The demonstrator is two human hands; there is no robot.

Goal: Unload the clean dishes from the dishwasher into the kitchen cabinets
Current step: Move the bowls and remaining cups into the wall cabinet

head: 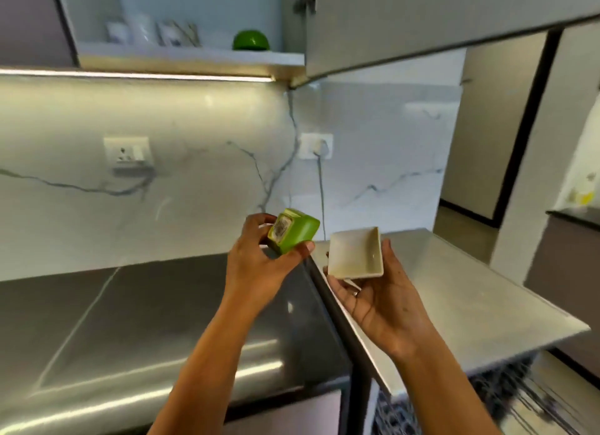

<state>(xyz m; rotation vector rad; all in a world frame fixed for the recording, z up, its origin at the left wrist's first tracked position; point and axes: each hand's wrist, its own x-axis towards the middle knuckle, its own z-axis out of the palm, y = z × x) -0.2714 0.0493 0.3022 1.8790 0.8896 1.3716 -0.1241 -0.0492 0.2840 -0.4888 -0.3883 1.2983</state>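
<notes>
While my left hand (pixel 259 265) grips the green cup (pixel 293 235) and my right hand (pixel 380 304) holds the white dish (pixel 355 252) above the counter (pixel 130 304), neither is in the cabinet (pixel 191 58) yet; I judge unloading partway.

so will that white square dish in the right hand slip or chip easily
The white square dish looks glossy, probably glazed ceramic: likely slick and chippable. The right hand grips only its lower edge, so it might tip. Flat-sided, it shouldn't roll.
</notes>
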